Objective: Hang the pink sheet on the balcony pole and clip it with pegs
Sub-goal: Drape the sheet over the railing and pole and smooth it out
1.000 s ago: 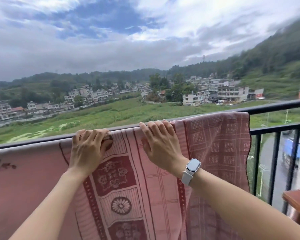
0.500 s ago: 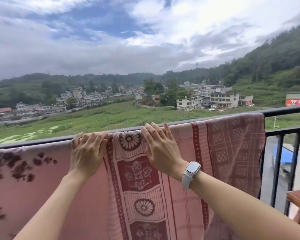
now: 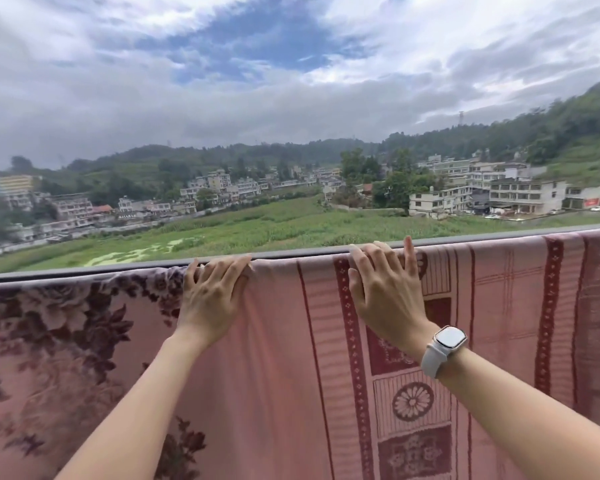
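Note:
The pink sheet (image 3: 274, 341) hangs over the grey balcony pole (image 3: 291, 254) and fills the lower half of the view. It has dark floral print at the left and red patterned bands at the right. My left hand (image 3: 212, 299) lies flat on the sheet with its fingertips bent over the top of the pole, where the cloth bunches a little. My right hand (image 3: 385, 292), with a white watch on the wrist, presses the sheet beside it, one finger lifted. No pegs are in view.
Beyond the pole lie green fields (image 3: 257, 226), village buildings (image 3: 520, 195) and wooded hills under a cloudy sky. The sheet hides the railing bars below the pole.
Both hands have slid left along the top of the pole over the sheet. The view turned left with them, so the sheet's right edge, the bare bars and the wooden corner are gone.

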`<state>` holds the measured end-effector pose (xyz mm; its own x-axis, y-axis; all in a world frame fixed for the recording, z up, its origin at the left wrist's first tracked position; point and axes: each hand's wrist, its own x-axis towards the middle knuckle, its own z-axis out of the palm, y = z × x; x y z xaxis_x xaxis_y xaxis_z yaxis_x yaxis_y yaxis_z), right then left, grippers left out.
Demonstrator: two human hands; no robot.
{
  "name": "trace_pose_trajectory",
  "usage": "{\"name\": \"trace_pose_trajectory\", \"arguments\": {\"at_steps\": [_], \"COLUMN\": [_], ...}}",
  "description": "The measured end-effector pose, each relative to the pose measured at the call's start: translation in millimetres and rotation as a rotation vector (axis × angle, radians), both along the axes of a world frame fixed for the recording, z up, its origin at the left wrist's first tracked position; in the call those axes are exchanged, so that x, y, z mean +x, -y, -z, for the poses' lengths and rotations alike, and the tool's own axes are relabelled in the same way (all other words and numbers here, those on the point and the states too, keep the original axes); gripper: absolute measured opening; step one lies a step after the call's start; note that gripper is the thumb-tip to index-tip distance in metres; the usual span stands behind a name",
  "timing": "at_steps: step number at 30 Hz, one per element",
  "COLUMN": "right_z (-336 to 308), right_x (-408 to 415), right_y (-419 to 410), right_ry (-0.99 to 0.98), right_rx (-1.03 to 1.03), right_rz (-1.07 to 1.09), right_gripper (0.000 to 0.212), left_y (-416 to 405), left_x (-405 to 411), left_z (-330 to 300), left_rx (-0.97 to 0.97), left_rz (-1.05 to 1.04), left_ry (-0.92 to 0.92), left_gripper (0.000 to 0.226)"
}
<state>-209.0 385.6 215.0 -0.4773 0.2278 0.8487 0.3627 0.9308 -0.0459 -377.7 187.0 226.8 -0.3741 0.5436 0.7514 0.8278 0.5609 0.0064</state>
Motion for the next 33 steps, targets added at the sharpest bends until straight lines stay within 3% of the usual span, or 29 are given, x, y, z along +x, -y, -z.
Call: {"name": "trace_pose_trajectory", "arguments": {"at_steps": [3,8,13,18,24,33], "right_z": [0.0,-3.5,-2.8,-7.5,-18.1,-39.5], "right_x": [-28.9,-86.4,-142.6,-188.0,-228.6,-268.5], "right_y": [43.2,110.2,166.0,187.6,229.2,289.0], "right_ry": [0.055,0.037,0.054,-0.074,-0.066,0.019], "right_rx": [0.058,0.117,0.143,0.142,0.131,0.112], "right_rz": [-0.100,-0.224,-0.288,-0.350,-0.374,-0.358], "right_gripper": [0.045,0.045,0.048,0.034,0.025,0.020], "left_y": [17.3,58.5,105.7,167.9,183.6,219.2], "left_x": [-14.1,-48.9,-89.2,-138.7,-160.8,-193.8], "left_z": [2.7,-3.2,-7.8,-14.4,-21.0,-19.7], "left_rx": [0.014,0.023,0.006,0.261,0.526,0.570], "left_rz": [-0.017,-0.081,-0.056,-0.121,0.177,0.115], "left_ry": [0.016,0.058,0.056,0.134,0.314,0.144], "left_gripper": [0.057,0.036,0.041,0.027,0.013,0.005]}}
